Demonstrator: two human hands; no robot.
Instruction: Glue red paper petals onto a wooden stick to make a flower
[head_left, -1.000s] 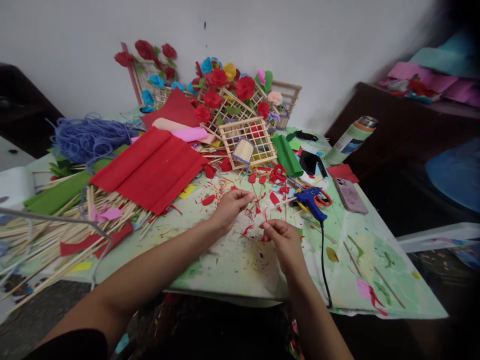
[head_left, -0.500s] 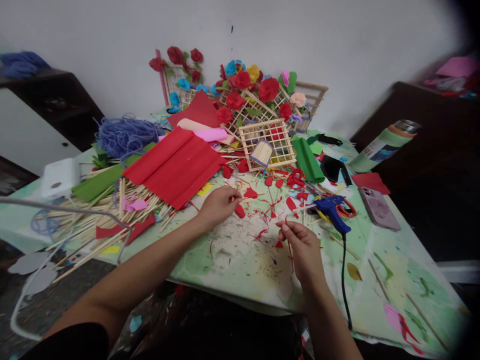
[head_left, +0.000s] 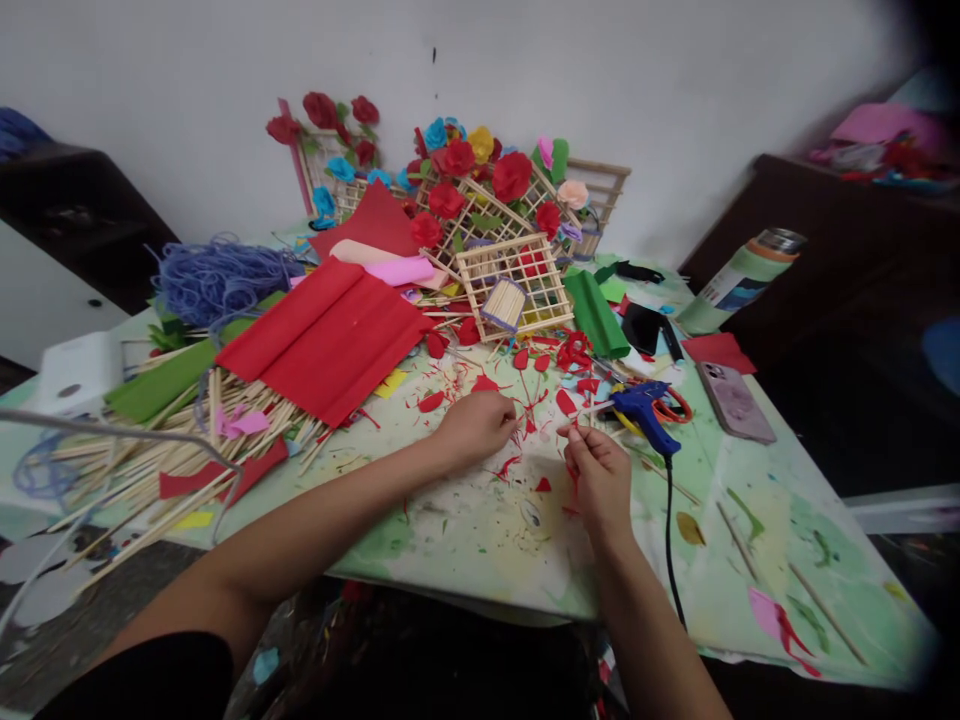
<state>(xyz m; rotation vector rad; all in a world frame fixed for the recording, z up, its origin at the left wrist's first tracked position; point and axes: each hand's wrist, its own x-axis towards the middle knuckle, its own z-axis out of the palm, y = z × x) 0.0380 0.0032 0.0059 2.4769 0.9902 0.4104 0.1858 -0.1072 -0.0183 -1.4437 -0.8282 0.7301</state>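
Note:
My left hand (head_left: 484,428) is closed above the middle of the table, fingertips pointing right. Whatever its pinched fingers hold, if anything, is too small to make out. To its right, my right hand (head_left: 600,470) pinches a thin red strip (head_left: 571,478) between thumb and forefinger; part of the strip is hidden by the hand. Red petal-shaped paper pieces (head_left: 430,402) and red scraps lie around both hands. Just beyond my right hand rests a blue glue gun (head_left: 643,408), its black cord running towards the table's front edge.
Red crepe paper (head_left: 322,340) covers part of a pile of thin sticks (head_left: 289,415) on the left, near blue cord (head_left: 221,280). Stick lattices (head_left: 517,285) with paper flowers stand at the back. On the right are a phone (head_left: 735,402) and a bottle (head_left: 739,282).
My left hand has moved right, closer to my right hand, and its fingers have turned away from view. My right hand still pinches the red strip. The whole view has shifted slightly.

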